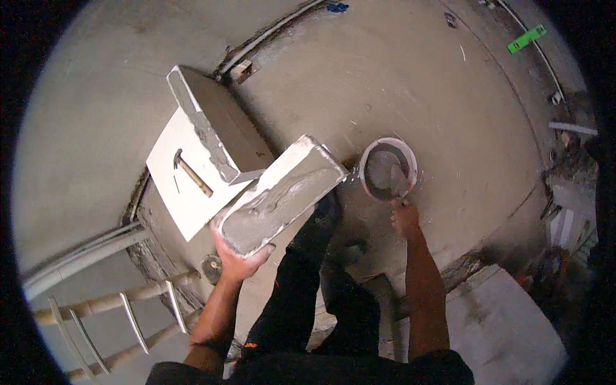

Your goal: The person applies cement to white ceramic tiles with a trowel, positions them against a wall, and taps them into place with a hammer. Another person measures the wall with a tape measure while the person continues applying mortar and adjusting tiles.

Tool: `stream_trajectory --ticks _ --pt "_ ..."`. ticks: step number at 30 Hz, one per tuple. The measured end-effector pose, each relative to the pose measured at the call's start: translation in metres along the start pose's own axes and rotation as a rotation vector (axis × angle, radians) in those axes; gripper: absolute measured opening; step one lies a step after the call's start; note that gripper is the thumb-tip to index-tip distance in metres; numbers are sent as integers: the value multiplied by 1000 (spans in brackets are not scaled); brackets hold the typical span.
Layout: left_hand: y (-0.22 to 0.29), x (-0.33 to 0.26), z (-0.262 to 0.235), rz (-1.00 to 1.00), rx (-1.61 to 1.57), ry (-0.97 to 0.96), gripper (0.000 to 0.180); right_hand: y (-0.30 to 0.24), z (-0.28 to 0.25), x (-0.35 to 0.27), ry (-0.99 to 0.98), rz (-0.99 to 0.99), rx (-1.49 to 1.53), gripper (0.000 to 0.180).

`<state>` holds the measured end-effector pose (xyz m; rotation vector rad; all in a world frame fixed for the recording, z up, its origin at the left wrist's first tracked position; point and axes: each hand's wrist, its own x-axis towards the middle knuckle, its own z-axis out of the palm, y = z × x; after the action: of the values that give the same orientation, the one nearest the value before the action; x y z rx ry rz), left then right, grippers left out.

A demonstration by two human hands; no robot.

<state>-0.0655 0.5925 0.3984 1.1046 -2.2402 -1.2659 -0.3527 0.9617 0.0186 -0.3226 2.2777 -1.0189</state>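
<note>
My left hand (239, 260) grips the lower end of a long white block (276, 200), which is tilted with a grey layer of wet mortar over its upper face. The block's far end comes close to the bucket. My right hand (405, 218) is closed round the handle of a trowel (399, 182), its blade inside a round bucket (414, 160) of grey mortar (383, 168). Left of the held block, a hammer (192, 173) with a wooden handle lies on a white slab surface (186, 208). Behind it stands another block (224, 115) with mortar along its edge.
A wooden ladder (131, 321) is at the lower left, near a small round disc (211, 267). Pipes (90, 256) run along the left wall. A green spirit level (527, 39) lies far right. At the lower right are a pale slab (507, 327) and rubble.
</note>
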Motion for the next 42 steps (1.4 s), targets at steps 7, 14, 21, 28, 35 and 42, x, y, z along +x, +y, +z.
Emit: stream_trajectory --ticks 7,14,21,28,35,42 --pt "-1 -24 -14 -26 -19 -29 117 -204 -1 -60 162 -377 -180 57" --pt "-1 22 -24 18 -818 -387 90 -289 69 -170 -129 -361 181 102" --pt "-48 204 189 -63 -389 -1011 72 -246 53 -168 -261 -279 103 94" --pt "-63 211 233 -102 -375 -944 81 -270 29 -124 -257 -269 -72 88" --pt "-48 251 245 -379 -438 -821 75 -297 113 -91 61 -239 370 81" --pt "-65 252 262 -159 -223 -693 74 -287 171 -66 344 -52 478 89"
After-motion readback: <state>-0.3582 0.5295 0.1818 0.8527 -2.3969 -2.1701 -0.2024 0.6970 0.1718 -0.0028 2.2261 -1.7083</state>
